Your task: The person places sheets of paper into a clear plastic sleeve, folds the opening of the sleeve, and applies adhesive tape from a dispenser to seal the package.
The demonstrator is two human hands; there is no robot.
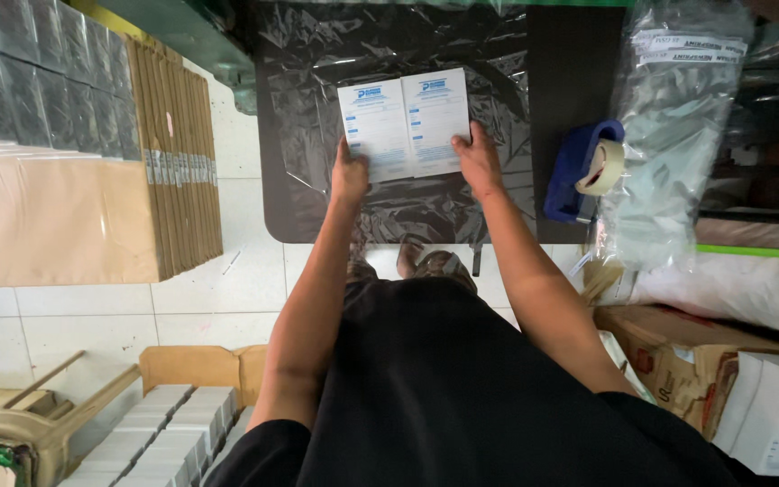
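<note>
Two white boxes [405, 126] side by side on black plastic sheet [317, 63], left hand [349, 174] and right hand [478, 159] gripping their near corners

Two white boxes [405, 126], one tape dispenser [579, 171], two hands, perhaps nine boxes [169, 433] in the carton.

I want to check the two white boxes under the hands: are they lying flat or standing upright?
Lying flat. The two white boxes lie side by side on the black plastic sheet, broad printed faces up, left hand and right hand at their near edges.
</note>
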